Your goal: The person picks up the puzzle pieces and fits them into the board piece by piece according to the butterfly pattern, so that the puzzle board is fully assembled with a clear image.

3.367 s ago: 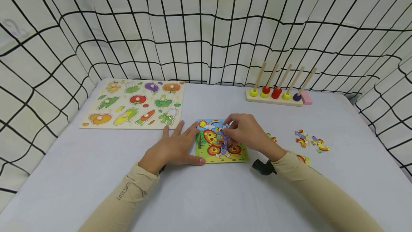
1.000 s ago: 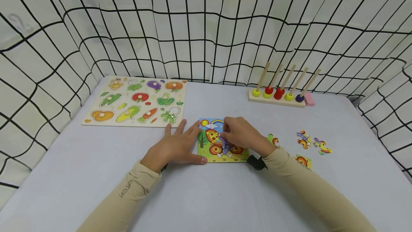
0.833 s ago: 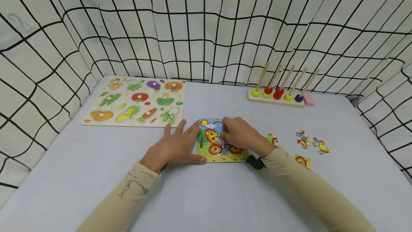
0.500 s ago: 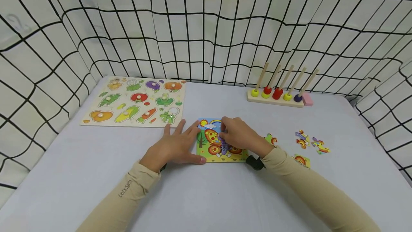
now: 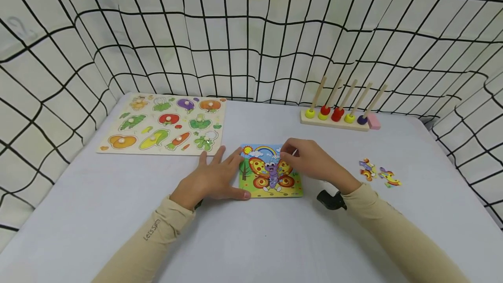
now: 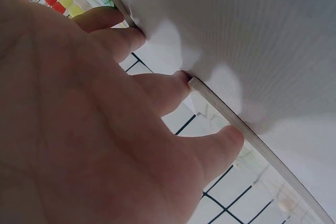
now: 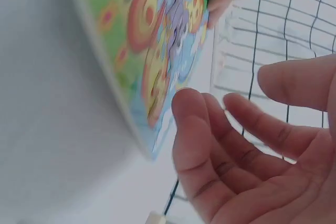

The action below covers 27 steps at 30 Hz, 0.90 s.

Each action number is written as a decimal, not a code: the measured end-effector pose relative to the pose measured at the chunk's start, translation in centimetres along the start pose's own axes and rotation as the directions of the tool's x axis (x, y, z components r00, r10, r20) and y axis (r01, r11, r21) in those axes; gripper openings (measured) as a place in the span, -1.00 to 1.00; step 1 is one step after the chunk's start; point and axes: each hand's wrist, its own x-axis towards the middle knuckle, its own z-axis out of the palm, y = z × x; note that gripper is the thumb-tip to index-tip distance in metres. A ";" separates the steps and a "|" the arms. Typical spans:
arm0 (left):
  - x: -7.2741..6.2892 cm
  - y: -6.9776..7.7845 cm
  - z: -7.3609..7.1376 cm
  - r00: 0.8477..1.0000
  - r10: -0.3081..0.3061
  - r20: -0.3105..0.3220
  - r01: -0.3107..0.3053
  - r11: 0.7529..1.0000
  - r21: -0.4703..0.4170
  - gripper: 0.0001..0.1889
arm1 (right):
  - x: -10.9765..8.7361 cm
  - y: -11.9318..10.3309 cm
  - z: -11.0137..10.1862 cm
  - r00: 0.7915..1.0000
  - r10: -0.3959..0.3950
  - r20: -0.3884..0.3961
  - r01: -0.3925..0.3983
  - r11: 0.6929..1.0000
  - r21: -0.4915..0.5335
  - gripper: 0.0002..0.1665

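A small square butterfly jigsaw puzzle (image 5: 271, 192) lies flat at the middle of the table. Along its left edge rests my left hand (image 5: 212, 179), fingers spread and thumb at the lower left corner. Its fingertips (image 6: 231, 137) stretch out in the left wrist view, two of them by the vegetable board's edge. My right hand (image 5: 312, 159) hovers at the puzzle's upper right, covering that corner in the head view. The right wrist view shows its thumb and loosely bent fingers (image 7: 191, 140) apart, with nothing between them. Two loose jigsaw pieces (image 5: 368, 169) lie to the right.
A wooden vegetable knob puzzle board (image 5: 184, 141) lies at the back left. At the back right stands a wooden peg counter (image 5: 334, 121) with coloured beads, a pink block (image 5: 373, 121) beside it. Black-and-white grid cloth (image 5: 251, 34) walls the table.
My right hand has drawn back to the right off the butterfly's body, and its fingers have loosened. Its forearm now hides two loose pieces seen before. My left hand has stayed put.
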 end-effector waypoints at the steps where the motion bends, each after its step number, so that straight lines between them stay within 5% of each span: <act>1: 0.0 0.0 0.0 1.000 0.000 0.000 0.000 1.000 0.002 0.17 | -0.3 0.3 -0.3 1.000 -0.005 -0.009 0.006 1.000 0.005 -0.75; 11: 0.0 0.1 -0.1 1.000 -0.004 0.009 0.004 1.000 0.004 0.15 | -3.6 3.1 -2.6 0.992 -0.055 -0.117 0.053 0.998 -0.026 -0.72; 27: 0.2 -0.2 0.1 1.000 -0.006 0.004 0.006 1.000 0.006 0.17 | -8.0 6.1 -6.2 0.987 -0.027 -0.160 0.026 1.000 -0.008 -0.56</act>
